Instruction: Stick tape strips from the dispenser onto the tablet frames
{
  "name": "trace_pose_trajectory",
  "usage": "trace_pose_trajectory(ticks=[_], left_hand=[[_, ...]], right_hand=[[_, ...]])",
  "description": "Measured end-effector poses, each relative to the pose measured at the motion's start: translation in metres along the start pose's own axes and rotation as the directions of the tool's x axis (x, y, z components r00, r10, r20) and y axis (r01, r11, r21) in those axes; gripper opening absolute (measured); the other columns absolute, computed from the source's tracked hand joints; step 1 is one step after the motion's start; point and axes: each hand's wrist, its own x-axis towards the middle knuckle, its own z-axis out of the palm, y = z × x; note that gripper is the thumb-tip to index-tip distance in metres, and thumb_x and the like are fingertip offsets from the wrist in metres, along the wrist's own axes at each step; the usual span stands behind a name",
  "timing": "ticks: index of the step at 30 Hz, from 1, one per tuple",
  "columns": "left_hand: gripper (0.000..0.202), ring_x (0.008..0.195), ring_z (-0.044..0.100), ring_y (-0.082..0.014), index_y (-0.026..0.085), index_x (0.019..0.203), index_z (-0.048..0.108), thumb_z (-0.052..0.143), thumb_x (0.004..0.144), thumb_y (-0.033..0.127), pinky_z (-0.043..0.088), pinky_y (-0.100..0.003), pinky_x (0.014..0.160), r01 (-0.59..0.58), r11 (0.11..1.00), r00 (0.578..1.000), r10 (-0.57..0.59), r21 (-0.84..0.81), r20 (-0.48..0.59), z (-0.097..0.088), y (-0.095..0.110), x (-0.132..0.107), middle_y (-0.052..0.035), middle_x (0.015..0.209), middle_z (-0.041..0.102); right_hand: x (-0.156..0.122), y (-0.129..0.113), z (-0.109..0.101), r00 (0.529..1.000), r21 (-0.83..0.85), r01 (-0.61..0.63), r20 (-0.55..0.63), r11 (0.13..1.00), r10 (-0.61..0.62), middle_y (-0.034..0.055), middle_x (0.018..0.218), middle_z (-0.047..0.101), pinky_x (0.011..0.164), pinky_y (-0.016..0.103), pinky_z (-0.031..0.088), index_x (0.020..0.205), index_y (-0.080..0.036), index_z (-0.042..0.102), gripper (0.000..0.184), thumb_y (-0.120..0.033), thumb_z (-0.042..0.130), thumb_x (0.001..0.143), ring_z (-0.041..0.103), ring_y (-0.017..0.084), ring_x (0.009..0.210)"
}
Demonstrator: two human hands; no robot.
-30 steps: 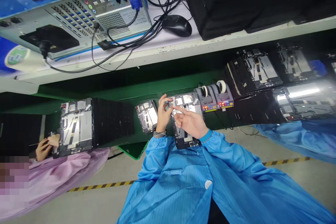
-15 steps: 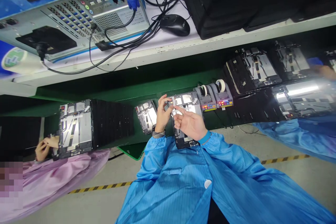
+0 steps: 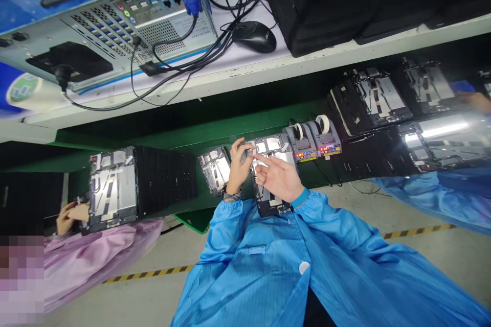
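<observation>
An open tablet-like device [image 3: 274,144], its metal inside showing, lies directly beneath both hands. The left hand [image 3: 238,167] is at the device's upper left corner, fingers curled and thumb drawn toward the index finger; whether they pinch anything, I cannot tell. The right hand [image 3: 282,179] is over the device's middle, palm partly turned up, index finger stretched toward the left fingertips; whether it grips anything is too small to tell. Just left of the device lies a smaller device [image 3: 215,169]; farther left stands a stack of black units [image 3: 164,176]. Two tape dispensers [image 3: 314,144] sit just beside the device's upper right.
</observation>
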Motion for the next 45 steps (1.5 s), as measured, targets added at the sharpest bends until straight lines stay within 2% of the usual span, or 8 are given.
trace_pose_trajectory(ticks=[7, 14, 18, 24, 30, 37, 42, 45], left_hand=[[0.019, 0.146, 0.040, -0.0285, 0.030, 0.113, 0.069, 0.058, 0.098, 0.028, 0.027, -0.051, 0.124, -0.007, 0.996, 1.000, 0.005, 0.084, 0.029, -0.005, 0.003, 0.001, -0.0080, 0.147, 0.049], [0.017, 0.146, 0.041, -0.0286, 0.031, 0.112, 0.070, 0.062, 0.097, 0.033, 0.027, -0.051, 0.124, -0.014, 0.998, 1.000, 0.013, 0.061, 0.020, -0.005, -0.002, 0.003, -0.0075, 0.141, 0.055], [0.018, 0.145, 0.042, -0.0287, 0.031, 0.112, 0.072, 0.060, 0.099, 0.036, 0.027, -0.051, 0.123, -0.003, 0.998, 1.000, 0.001, 0.067, 0.027, -0.007, -0.005, 0.003, -0.0076, 0.142, 0.055], [0.017, 0.142, 0.045, -0.0300, 0.029, 0.106, 0.073, 0.067, 0.095, 0.040, 0.028, -0.052, 0.122, -0.022, 0.993, 1.000, 0.021, 0.116, 0.008, -0.007, 0.001, 0.011, -0.0086, 0.138, 0.057], [0.045, 0.146, 0.043, -0.0293, 0.030, 0.134, 0.061, 0.070, 0.093, 0.045, 0.031, -0.050, 0.124, 0.054, 0.998, 0.989, -0.056, -0.015, -0.139, -0.001, 0.007, -0.006, -0.0101, 0.149, 0.051], [0.061, 0.158, 0.032, -0.0236, 0.036, 0.160, 0.039, 0.046, 0.103, 0.056, 0.030, -0.044, 0.131, 0.352, 0.916, 0.919, -0.377, -0.192, -0.116, 0.031, 0.021, -0.113, -0.0023, 0.166, 0.041], [0.062, 0.154, 0.040, -0.0239, 0.036, 0.158, 0.046, 0.050, 0.101, 0.059, 0.037, -0.040, 0.128, 0.368, 0.907, 0.840, -0.418, -0.202, -0.347, -0.029, 0.024, -0.149, 0.0037, 0.160, 0.051], [0.058, 0.150, 0.045, -0.0242, 0.041, 0.151, 0.053, 0.061, 0.096, 0.055, 0.036, -0.041, 0.128, 0.353, 0.867, 0.755, -0.486, -0.352, -0.440, -0.089, -0.009, -0.157, 0.0073, 0.158, 0.053]], right_hand=[[-0.010, -0.007, -0.009, 1.000, -0.395, 0.005, -0.023, 0.919, -0.015, 0.0022, 0.075, 0.061, 0.060, 0.032, 0.040, 0.123, -0.015, 0.067, 0.043, -0.044, 0.051, 0.096, 0.046, 0.016, 0.059], [0.008, -0.039, -0.002, 0.850, -0.903, 0.316, 0.405, -0.291, -0.337, 0.0091, 0.093, 0.068, 0.084, 0.037, 0.043, 0.125, -0.024, 0.073, 0.034, -0.025, 0.057, 0.095, 0.057, 0.025, 0.089], [0.028, -0.052, -0.008, 0.892, -0.773, 0.284, 0.429, -0.567, -0.139, 0.0122, 0.086, 0.067, 0.085, 0.038, 0.040, 0.125, -0.019, 0.073, 0.040, -0.011, 0.059, 0.089, 0.058, 0.027, 0.090], [0.022, -0.072, -0.014, 0.872, -0.745, 0.357, 0.482, -0.563, -0.085, 0.0117, 0.087, 0.068, 0.088, 0.039, 0.043, 0.121, -0.020, 0.075, 0.033, -0.017, 0.057, 0.093, 0.059, 0.027, 0.091], [-0.044, -0.069, -0.066, 0.650, -0.927, 0.091, 0.331, -0.363, -0.684, 0.0146, 0.133, 0.062, 0.114, 0.053, 0.039, 0.146, -0.023, 0.061, 0.048, -0.043, 0.048, 0.105, 0.053, 0.032, 0.129], [-0.090, -0.003, -0.100, 0.778, -0.967, 0.147, 0.243, -0.208, -0.580, 0.0075, 0.173, 0.023, 0.128, 0.062, 0.019, 0.162, -0.032, 0.041, 0.064, -0.049, 0.055, 0.102, 0.018, 0.034, 0.160], [-0.094, -0.001, -0.029, 0.842, -0.941, 0.339, 0.310, -0.014, -0.441, 0.0075, 0.167, 0.037, 0.126, 0.063, 0.022, 0.153, -0.033, 0.054, 0.067, -0.048, 0.073, 0.091, 0.025, 0.037, 0.157], [-0.094, -0.009, -0.050, 0.856, -0.893, 0.356, 0.192, 0.277, -0.480, 0.0118, 0.135, 0.067, 0.114, 0.055, 0.044, 0.132, -0.029, 0.071, 0.042, -0.044, 0.071, 0.093, 0.059, 0.032, 0.131]])
